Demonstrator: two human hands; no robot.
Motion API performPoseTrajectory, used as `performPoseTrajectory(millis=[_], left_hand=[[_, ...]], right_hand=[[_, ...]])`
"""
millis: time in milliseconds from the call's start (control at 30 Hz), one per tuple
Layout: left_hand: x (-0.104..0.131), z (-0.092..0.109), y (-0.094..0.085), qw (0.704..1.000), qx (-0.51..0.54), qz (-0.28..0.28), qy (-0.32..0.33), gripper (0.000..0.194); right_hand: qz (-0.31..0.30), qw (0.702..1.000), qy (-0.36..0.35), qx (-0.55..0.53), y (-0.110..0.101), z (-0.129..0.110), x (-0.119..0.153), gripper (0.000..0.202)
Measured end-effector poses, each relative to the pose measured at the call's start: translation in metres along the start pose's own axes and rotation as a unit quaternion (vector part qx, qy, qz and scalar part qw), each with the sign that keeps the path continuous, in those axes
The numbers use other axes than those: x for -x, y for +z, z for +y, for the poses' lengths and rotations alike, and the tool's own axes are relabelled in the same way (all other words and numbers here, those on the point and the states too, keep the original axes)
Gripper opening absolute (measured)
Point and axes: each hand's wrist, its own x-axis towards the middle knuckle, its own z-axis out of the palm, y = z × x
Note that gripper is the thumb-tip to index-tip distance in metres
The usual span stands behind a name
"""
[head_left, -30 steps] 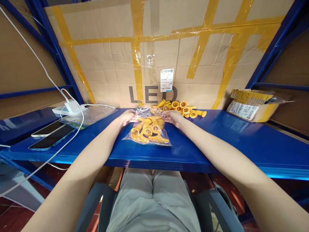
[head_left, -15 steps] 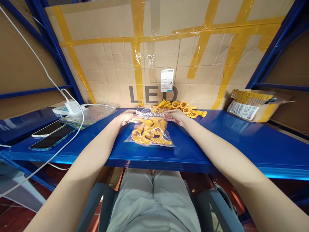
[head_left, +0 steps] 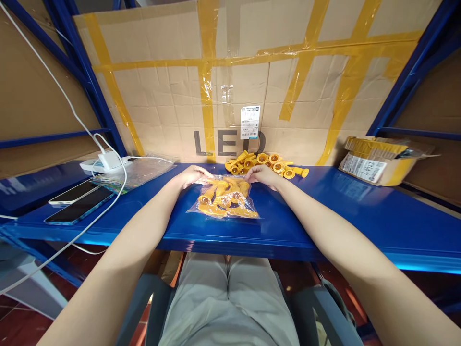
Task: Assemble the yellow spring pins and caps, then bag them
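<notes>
A clear plastic bag (head_left: 226,198) with several yellow-orange, pipe-shaped plastic pieces in it lies on the blue shelf in front of me. My left hand (head_left: 194,176) grips the bag's far left corner, thumb and fingers pinched together. At the far right corner, my right hand (head_left: 262,175) pinches the bag in the same way. The bag's far edge runs between both hands, folded down over the pieces. Just behind it lies a loose pile of the same yellow pieces (head_left: 277,163), partly hidden by my right hand.
Two phones (head_left: 79,205), a white charger (head_left: 109,160) with its cable and a flat plastic packet (head_left: 149,170) lie at left. A small taped carton (head_left: 378,161) stands at right. A large cardboard box (head_left: 173,105) backs the blue shelf (head_left: 324,202).
The bag's top flap, which stood up between my hands, is now folded down and away from view. Both hands stay at the bag's far corners.
</notes>
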Motion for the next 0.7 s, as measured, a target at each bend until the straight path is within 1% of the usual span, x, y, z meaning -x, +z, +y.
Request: performPoseTrajectory(millis=[100,267,300,367,467,533,600,700], left_hand=[[-0.004,-0.003,0.000,0.997,-0.065,0.011,0.041,0.013],[-0.012,-0.009,-0.001,0.975,-0.181,0.032,0.126,0.021],[-0.013,-0.009,0.000,0.967,-0.208,0.035,0.146,0.022],[-0.013,-0.009,0.001,0.941,-0.268,0.043,0.204,0.023],[-0.010,-0.005,0.004,0.896,-0.334,0.057,0.288,0.024],[-0.006,-0.001,0.008,0.880,-0.350,0.072,0.313,0.024],[-0.002,0.002,0.012,0.870,-0.354,0.082,0.333,0.024],[0.002,0.004,0.018,0.854,-0.357,0.086,0.368,0.024]], right_hand=[[-0.003,0.995,-0.042,0.092,0.005,-0.004,0.002,0.031],[-0.027,0.990,-0.070,0.121,0.011,-0.005,0.005,0.043],[-0.031,0.989,-0.074,0.128,0.012,-0.004,0.005,0.046],[-0.039,0.986,-0.082,0.143,0.014,-0.002,0.005,0.050],[-0.041,0.987,-0.079,0.134,0.015,-0.001,0.006,0.043],[-0.042,0.991,-0.069,0.111,0.014,-0.004,0.008,0.038],[-0.066,0.991,-0.063,0.098,0.010,-0.008,0.011,0.037],[-0.141,0.983,-0.043,0.108,0.002,-0.011,0.016,0.043]])
